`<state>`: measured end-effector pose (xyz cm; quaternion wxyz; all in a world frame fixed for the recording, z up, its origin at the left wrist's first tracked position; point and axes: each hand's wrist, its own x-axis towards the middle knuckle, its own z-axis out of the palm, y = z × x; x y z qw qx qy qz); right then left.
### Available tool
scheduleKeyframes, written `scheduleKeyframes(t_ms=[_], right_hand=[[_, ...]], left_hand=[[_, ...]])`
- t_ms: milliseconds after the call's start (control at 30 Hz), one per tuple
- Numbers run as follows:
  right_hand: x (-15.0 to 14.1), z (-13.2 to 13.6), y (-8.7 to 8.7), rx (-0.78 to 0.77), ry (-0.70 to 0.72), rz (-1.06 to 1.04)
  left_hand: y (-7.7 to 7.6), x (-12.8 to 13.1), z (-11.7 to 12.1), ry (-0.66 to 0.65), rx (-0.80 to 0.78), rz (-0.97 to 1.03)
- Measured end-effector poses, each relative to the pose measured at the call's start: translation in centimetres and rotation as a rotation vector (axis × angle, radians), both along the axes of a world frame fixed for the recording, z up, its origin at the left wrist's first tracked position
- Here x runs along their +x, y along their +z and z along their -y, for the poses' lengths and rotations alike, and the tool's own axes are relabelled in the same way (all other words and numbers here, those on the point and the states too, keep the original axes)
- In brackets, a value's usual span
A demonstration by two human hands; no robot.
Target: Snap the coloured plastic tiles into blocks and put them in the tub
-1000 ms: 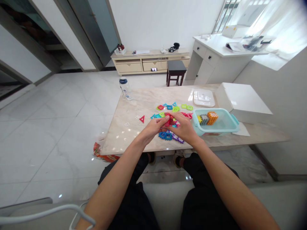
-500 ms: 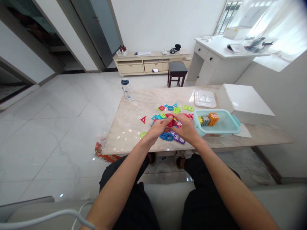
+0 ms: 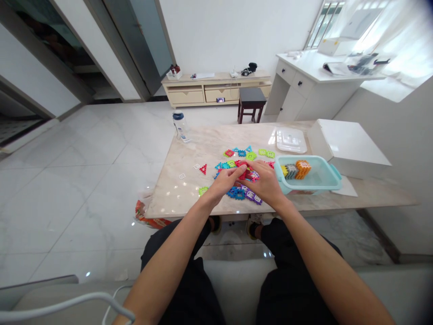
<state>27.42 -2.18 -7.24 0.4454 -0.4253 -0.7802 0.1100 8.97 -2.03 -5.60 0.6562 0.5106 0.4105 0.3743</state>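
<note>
Both hands meet over the table around red interlocking plastic pieces [image 3: 242, 173]. My left hand [image 3: 226, 181] pinches them from the left, its thumb lying along the top. From the other side, my right hand [image 3: 265, 183] closes its fingers on the same red pieces; their exact shape is partly hidden. Under and around the hands lie several flat notched building pieces: blue ones [image 3: 236, 193], purple ones [image 3: 252, 196] with white window inserts, and green ones [image 3: 251, 155]. A red triangle piece [image 3: 203, 169] lies to the left, near two small white window frames [image 3: 181, 176].
A pale turquoise bin [image 3: 320, 174] with stacked yellow, grey and orange pieces [image 3: 303, 169] stands right of my hands. Behind it are a clear lid [image 3: 291, 140] and a large white box [image 3: 352, 142]. A water bottle [image 3: 181, 127] stands at the table's far left corner.
The view has shifted slightly, so everything sits a little further right. Both hands stay together on the red pieces, with only a slight shift of the fingers.
</note>
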Motion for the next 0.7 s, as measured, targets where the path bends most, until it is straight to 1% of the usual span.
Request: scheduleKeyframes(t_ms=[67, 233, 400, 533, 700], right_hand=[[-0.01, -0.04, 0.02, 0.002, 0.000, -0.004], [-0.18, 0.02, -0.15, 0.031, 0.051, -0.017], [-0.21, -0.14, -0.38, 0.009, 0.050, -0.022], [-0.32, -0.06, -0.14, 0.015, 0.093, -0.017], [-0.62, 0.28, 0.40, 0.020, 0.060, -0.022]], left_hand=[[0.06, 0.00, -0.04, -0.013, -0.011, 0.014], [-0.05, -0.18, 0.08, -0.016, 0.001, 0.030], [0.03, -0.23, 0.25, 0.011, -0.014, 0.027], [0.18, -0.28, 0.34, 0.019, 0.006, -0.002], [0.35, -0.22, 0.39, 0.027, 0.017, 0.014]])
